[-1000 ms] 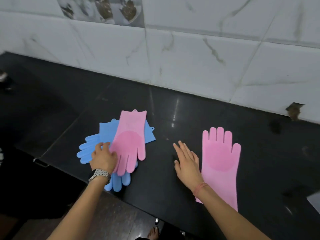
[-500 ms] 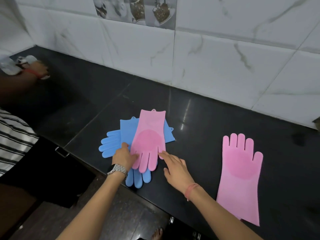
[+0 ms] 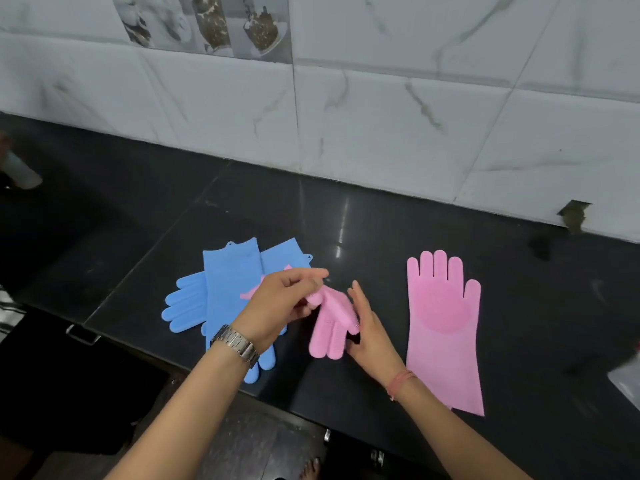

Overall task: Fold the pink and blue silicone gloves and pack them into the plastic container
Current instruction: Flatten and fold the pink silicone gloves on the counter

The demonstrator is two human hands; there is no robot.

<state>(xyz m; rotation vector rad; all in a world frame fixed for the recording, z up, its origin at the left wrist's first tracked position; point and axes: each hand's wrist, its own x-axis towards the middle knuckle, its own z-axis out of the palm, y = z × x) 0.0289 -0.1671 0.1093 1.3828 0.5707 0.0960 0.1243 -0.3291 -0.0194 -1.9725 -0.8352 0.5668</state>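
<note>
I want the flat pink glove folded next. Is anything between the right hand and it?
Nothing visible: bare black countertop separates the right hand from the flat pink glove. That hand touches the lifted pink glove.

Home kitchen, polished black stone worktop, white marble-look wall tiles beyond the fingers, decorative tile strip printed with cups and food above, silicone dish gloves laid out

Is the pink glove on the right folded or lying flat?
Flat. The right pink glove lies fully spread on the counter, fingers toward the wall, cuff toward the person, untouched by either hand.
</note>
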